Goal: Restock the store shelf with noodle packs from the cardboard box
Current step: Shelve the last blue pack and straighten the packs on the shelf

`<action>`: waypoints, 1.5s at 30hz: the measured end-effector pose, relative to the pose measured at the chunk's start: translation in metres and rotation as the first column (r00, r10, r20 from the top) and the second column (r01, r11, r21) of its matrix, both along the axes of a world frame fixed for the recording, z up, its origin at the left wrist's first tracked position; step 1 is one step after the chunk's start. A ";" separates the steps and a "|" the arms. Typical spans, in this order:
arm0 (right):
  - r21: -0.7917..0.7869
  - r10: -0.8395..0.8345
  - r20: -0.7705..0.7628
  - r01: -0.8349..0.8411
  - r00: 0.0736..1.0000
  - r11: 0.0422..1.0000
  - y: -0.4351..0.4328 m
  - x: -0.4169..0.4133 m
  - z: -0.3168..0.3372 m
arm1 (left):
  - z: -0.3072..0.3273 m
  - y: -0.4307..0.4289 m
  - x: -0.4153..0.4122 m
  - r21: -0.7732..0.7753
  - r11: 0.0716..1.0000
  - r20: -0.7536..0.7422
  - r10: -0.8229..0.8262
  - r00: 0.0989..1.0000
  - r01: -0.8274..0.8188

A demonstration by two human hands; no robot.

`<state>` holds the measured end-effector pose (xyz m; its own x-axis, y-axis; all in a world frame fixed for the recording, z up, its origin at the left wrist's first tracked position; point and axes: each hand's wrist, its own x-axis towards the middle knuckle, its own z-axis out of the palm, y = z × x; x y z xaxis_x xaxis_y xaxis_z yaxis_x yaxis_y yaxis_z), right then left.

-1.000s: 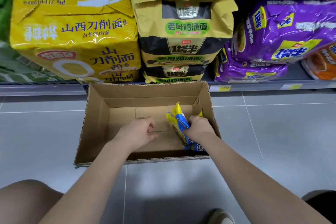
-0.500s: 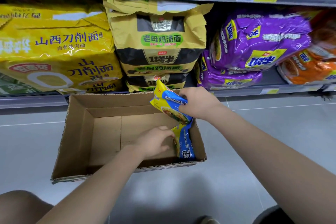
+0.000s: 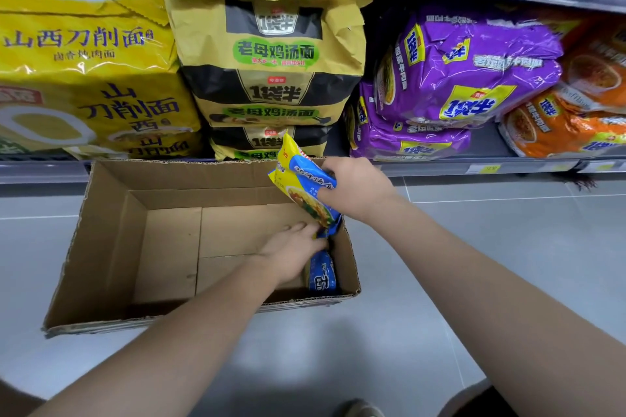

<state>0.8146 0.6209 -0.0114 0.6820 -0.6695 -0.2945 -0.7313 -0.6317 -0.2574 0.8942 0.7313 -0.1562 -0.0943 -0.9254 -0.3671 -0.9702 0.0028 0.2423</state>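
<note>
Lifting one noodle pack clear while reaching for the last one in the box

The right hand [image 3: 355, 188] is gripping a blue and yellow noodle pack [image 3: 305, 184] by its side, holding it tilted above the right end of the cardboard box [image 3: 101, 247], just below the shelf [image 3: 474, 167] edge. The left hand [image 3: 291, 254] is reaching down inside the box with fingers loosely spread, touching a second blue pack [image 3: 321, 276] standing against the right wall; whether it is already gripping is hard to tell. To do this well, it is probably best to pinch that pack by its top edge and draw it straight up, since the wall is crowding it. The shelf is looking full with yellow bags [image 3: 84, 78], tan bags [image 3: 271, 61] and purple bags [image 3: 457, 78], so a free gap is needing to be found first.
</note>
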 end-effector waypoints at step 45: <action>0.440 -0.273 0.246 0.144 0.930 0.887 -0.010 -0.016 0.246 | 0.345 0.096 0.156 0.132 0.842 -0.115 0.537 0.836 -0.523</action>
<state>0.7984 0.6110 0.2349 0.6376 -0.6694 -0.3813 -0.6841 -0.2644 -0.6798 1.0504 0.8275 0.1888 0.3439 -0.8111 -0.4731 -0.7715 -0.5313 0.3500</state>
